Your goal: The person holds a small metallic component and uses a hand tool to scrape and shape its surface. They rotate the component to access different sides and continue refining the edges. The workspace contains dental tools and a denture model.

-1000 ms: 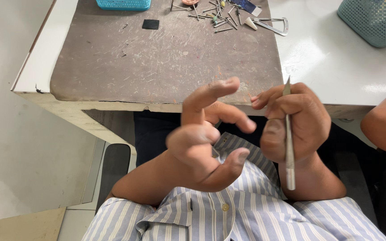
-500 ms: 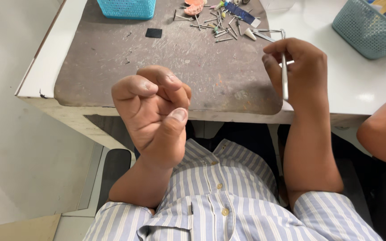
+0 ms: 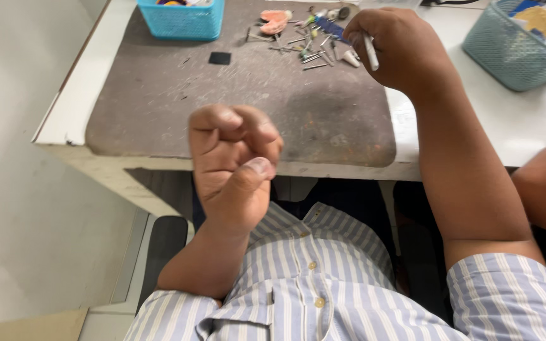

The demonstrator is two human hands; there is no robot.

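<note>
slim silver tool [image 3: 370, 53], held in right hand [image 3: 399, 47]

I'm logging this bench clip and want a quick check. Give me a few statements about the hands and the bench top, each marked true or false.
1. The right hand holds a slim silver tool. True.
2. The left hand lies flat on the mat. False: it is curled into a fist, raised in front of the bench edge, holding nothing visible.
3. Small metal bits lie scattered on the dark mat near the right hand. True.
4. The blue basket sits at the bench's front edge. False: it stands at the far side of the mat.
5. A teal basket stands on the white top at right. True.
</note>
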